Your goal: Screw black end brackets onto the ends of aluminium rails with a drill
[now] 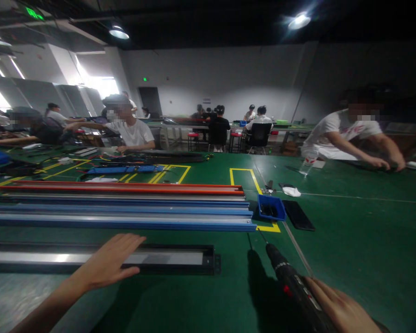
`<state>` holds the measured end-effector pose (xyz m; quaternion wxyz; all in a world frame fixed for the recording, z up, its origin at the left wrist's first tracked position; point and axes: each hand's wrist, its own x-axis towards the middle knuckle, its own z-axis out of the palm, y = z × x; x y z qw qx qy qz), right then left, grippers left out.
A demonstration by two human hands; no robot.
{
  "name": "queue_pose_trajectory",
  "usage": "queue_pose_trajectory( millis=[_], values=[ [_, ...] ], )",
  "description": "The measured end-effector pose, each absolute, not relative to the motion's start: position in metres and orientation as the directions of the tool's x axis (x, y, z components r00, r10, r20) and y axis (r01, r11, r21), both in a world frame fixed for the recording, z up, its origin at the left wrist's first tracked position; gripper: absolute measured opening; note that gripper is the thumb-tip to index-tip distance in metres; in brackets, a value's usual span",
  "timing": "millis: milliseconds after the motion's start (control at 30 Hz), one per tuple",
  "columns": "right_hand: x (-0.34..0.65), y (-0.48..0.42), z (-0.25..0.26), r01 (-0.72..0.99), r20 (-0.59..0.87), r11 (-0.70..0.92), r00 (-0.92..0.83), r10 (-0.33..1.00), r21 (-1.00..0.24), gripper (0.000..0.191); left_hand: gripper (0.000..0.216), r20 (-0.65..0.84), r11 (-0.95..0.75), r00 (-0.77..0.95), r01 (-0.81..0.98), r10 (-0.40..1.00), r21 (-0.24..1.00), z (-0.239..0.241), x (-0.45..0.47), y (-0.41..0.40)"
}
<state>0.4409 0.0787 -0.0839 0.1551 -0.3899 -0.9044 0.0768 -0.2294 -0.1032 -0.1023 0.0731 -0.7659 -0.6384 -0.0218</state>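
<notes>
My left hand [113,261] lies with fingers stretched out over a long black-framed bar [173,259], which has a pale strip along its middle and a small bracket at its right end. In my right hand [336,300] is a black power screwdriver [291,282] with a red button. Its thin bit points forward and left, near the right ends of the blue metal profiles [194,225]. Whether the bit touches anything, I cannot tell. Behind these profiles lies an orange-red one [131,186].
Past the profile ends sit a blue bin [271,208] of small dark parts and a black phone-like slab [298,215]. A clear bottle [307,164] and a white crumpled item [291,191] are farther back on the green table [367,249]. Co-workers sit across the table.
</notes>
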Motion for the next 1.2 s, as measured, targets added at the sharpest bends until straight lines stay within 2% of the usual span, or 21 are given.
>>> queue_pose_trajectory(
  millis=[133,233,467,767,833,933,1067,1133,1200],
  values=[
    [0.422,0.077,-0.089,0.627,0.338,0.776,-0.718,0.609,-0.067,0.055,0.066,0.080,-0.143,0.148,0.988,0.986,-0.059,-0.100,-0.226,-0.098],
    [0.406,0.077,-0.086,0.630,0.360,0.776,-0.723,0.590,-0.007,0.049,0.062,0.080,-0.141,0.146,0.988,0.986,-0.056,-0.099,-0.220,-0.094],
    [0.397,0.084,-0.084,0.651,0.353,0.759,-0.708,0.612,-0.009,0.040,0.062,0.058,-0.142,0.147,0.986,0.987,-0.087,-0.097,-0.215,-0.091],
    [0.406,0.100,-0.089,0.658,0.272,0.752,-0.717,0.642,-0.042,0.045,0.063,0.050,-0.148,0.155,0.981,0.987,-0.130,-0.099,-0.215,-0.094],
    [0.407,0.102,-0.086,0.662,0.238,0.744,-0.711,0.662,-0.092,0.048,0.064,0.047,-0.143,0.150,0.982,0.988,-0.124,-0.098,-0.214,-0.094],
    [0.406,0.100,-0.078,0.687,0.208,0.684,-0.652,0.729,-0.245,0.051,0.062,0.067,-0.139,0.147,0.984,0.987,-0.107,-0.097,-0.211,-0.095],
    [0.412,0.099,-0.062,0.731,0.108,0.441,-0.456,0.883,-0.521,0.046,0.060,0.071,-0.144,0.150,0.985,0.986,-0.091,-0.095,-0.207,-0.095],
    [0.422,0.100,-0.057,0.685,0.048,0.305,-0.367,0.929,-0.661,0.047,0.061,0.065,-0.140,0.146,0.986,0.987,-0.085,-0.094,-0.205,-0.096],
    [0.434,0.100,-0.056,0.618,0.049,0.195,-0.245,0.968,-0.761,0.046,0.062,0.064,-0.136,0.141,0.988,0.988,-0.077,-0.094,-0.203,-0.096]
  ],
)
